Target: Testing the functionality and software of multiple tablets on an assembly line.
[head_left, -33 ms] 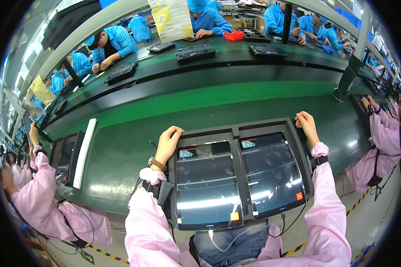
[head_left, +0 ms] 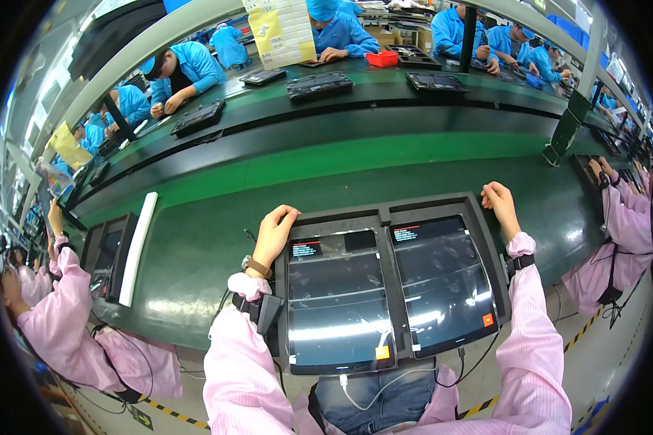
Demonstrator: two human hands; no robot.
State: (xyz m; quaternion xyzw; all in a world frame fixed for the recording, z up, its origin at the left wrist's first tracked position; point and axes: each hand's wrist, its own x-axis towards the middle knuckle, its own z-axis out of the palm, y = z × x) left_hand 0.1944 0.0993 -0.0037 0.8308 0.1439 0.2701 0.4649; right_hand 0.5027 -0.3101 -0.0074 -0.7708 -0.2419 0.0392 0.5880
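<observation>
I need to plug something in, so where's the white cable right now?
In the head view, the white cable hangs from the near edge of the left tablet, low centre, over the person's lap.

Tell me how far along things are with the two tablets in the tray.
Done: both tablets, left and right, sit side by side in the dark tray, screens lit, a white cable plugged into the left one. In hand: the left hand grips the tray's far left corner, the right hand its far right corner. Left: the tray sits at the near edge of the green bench, not on the belt beyond.
</observation>
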